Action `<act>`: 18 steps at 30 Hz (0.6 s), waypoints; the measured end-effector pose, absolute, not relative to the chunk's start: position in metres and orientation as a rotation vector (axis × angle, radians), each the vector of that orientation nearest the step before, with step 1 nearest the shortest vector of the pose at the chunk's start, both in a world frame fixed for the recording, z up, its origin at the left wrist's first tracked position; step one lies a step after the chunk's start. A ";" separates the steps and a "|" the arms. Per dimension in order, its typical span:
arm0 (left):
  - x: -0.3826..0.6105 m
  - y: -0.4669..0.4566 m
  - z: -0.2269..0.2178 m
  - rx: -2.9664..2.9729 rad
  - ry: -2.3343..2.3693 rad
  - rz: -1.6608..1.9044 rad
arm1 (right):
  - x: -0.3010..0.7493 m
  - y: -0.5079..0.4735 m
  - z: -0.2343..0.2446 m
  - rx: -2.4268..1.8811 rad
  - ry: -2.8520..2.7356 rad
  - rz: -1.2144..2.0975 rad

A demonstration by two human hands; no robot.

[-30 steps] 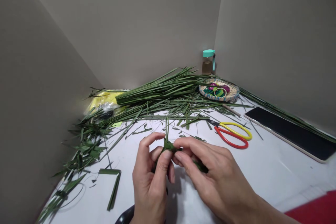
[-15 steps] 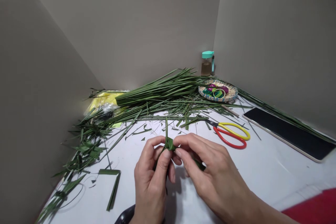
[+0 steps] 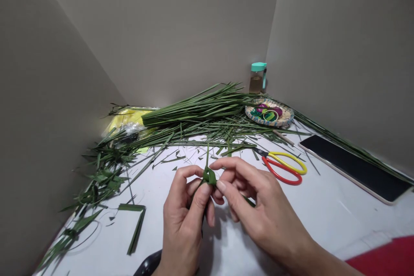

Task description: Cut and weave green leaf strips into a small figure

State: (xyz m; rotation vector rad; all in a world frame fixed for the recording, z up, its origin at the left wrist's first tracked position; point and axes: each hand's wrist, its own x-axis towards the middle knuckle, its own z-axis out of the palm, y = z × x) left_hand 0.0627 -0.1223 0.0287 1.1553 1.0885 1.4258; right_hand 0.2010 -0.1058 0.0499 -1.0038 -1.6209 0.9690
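Observation:
Both hands meet over the white table (image 3: 323, 220), pinching a small folded green leaf piece (image 3: 209, 175). My left hand (image 3: 186, 220) grips its lower part between thumb and fingers. My right hand (image 3: 255, 207) pinches the top fold with thumb and forefinger. A thin leaf strip sticks up from the fold, and another strip trails down under my right palm.
A big bundle of long green leaves (image 3: 200, 110) lies at the back, with cut scraps (image 3: 100, 177) on the left. Red and yellow scissors (image 3: 283, 166), a dark phone (image 3: 355, 166), a woven tray of coloured bits (image 3: 269, 113) and a teal-capped bottle (image 3: 258, 77) lie to the right.
My right fingers have shifted slightly up along the fold. The folded piece looks a little tighter. The view has drifted a bit.

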 end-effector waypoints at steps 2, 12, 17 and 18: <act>0.063 -0.122 0.029 1.169 1.117 1.428 | 0.202 -0.106 0.052 -0.984 -1.581 1.117; 0.060 -0.120 0.026 1.222 1.088 1.402 | 0.202 -0.096 0.055 -0.925 -1.302 1.588; 0.063 -0.120 0.030 1.187 1.062 1.339 | 0.207 -0.095 0.050 -0.920 -1.309 1.581; 0.064 -0.120 0.031 1.178 1.061 1.335 | 0.207 -0.095 0.050 -0.929 -1.316 1.572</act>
